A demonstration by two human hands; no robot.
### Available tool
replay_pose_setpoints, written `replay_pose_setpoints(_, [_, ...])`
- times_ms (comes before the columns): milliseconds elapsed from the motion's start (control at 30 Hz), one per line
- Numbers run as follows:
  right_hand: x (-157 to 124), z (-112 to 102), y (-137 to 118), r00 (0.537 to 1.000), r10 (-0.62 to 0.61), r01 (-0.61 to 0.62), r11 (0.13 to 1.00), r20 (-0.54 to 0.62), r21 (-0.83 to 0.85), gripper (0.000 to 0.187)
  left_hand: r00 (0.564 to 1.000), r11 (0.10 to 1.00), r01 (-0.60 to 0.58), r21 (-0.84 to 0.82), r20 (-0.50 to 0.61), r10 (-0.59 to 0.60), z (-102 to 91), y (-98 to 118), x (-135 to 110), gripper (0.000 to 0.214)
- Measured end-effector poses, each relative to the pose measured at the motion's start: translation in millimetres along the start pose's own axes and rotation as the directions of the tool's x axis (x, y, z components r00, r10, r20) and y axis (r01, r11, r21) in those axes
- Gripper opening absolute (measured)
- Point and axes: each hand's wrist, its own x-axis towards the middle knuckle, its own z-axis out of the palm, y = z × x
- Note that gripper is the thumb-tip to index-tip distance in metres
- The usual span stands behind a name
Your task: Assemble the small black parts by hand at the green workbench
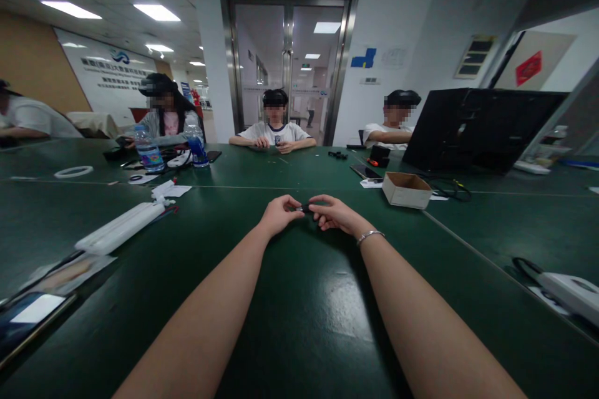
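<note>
Both my arms reach out over a dark green table (299, 312). My left hand (279, 214) and my right hand (333, 212) meet at the middle of the table, fingers pinched together on a small dark part (306, 207) held between them. The part is too small to name. A thin bracelet (369, 235) sits on my right wrist. Both hands rest on or just above the tabletop.
A small open cardboard box (406, 189) stands to the right of my hands. A long white power strip (119, 228) lies at left, another (568, 290) at right. Water bottles (148, 149) and a black laptop (477, 128) stand further back. Several people sit across the table.
</note>
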Motion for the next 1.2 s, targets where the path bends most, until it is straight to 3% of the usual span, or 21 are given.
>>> replay_pose_setpoints(67, [-1,-3,1,1.000,-0.008,0.008,1.000,0.027,0.009,0.032,1.000,1.000,0.013,0.009,0.012,-0.013,-0.7,2,-1,0.025])
replay_pose_setpoints(200, [1,-1,1,0.999,0.049,-0.049,0.998,0.009,-0.030,0.017,0.999,1.000,0.015,-0.001,0.046,-0.015,-1.7,5,-2,0.028])
replay_pose_setpoints(300, [3,4,0,0.996,0.078,-0.080,0.996,-0.047,-0.049,0.032,0.999,0.999,0.020,-0.027,0.050,-0.018,-1.1,4,-2,0.028])
replay_pose_setpoints(367, [3,5,-1,0.995,0.072,-0.076,0.995,-0.071,-0.057,0.031,0.999,0.999,0.016,-0.040,0.039,-0.015,-0.5,2,-1,0.027])
replay_pose_setpoints(433, [2,5,-1,0.998,0.036,-0.039,0.998,-0.054,-0.056,0.024,0.999,0.998,0.011,-0.060,0.031,-0.009,-0.2,0,0,0.027])
replay_pose_setpoints(533, [1,2,-1,1.000,-0.012,0.012,0.999,0.001,-0.040,0.036,0.999,0.994,0.030,-0.104,0.046,-0.026,-0.3,0,1,0.026])
replay_pose_setpoints(600, [0,2,-1,1.000,-0.001,0.002,0.999,0.015,-0.048,0.030,0.997,0.992,0.049,-0.118,0.063,-0.042,-0.4,2,0,0.026])
replay_pose_setpoints(667, [0,4,-2,0.999,0.031,-0.031,0.997,-0.009,-0.069,0.023,0.996,0.991,0.056,-0.122,0.074,-0.048,-0.3,3,-1,0.027])
replay_pose_setpoints(833, [2,9,-4,0.993,0.073,-0.082,0.992,-0.089,-0.100,0.035,0.997,0.991,0.037,-0.127,0.066,-0.028,1.2,0,1,0.028])
replay_pose_setpoints(1200, [1,10,-5,0.992,0.086,-0.094,0.991,-0.089,-0.099,0.033,0.997,0.993,0.045,-0.110,0.062,-0.039,1.6,-2,1,0.027])
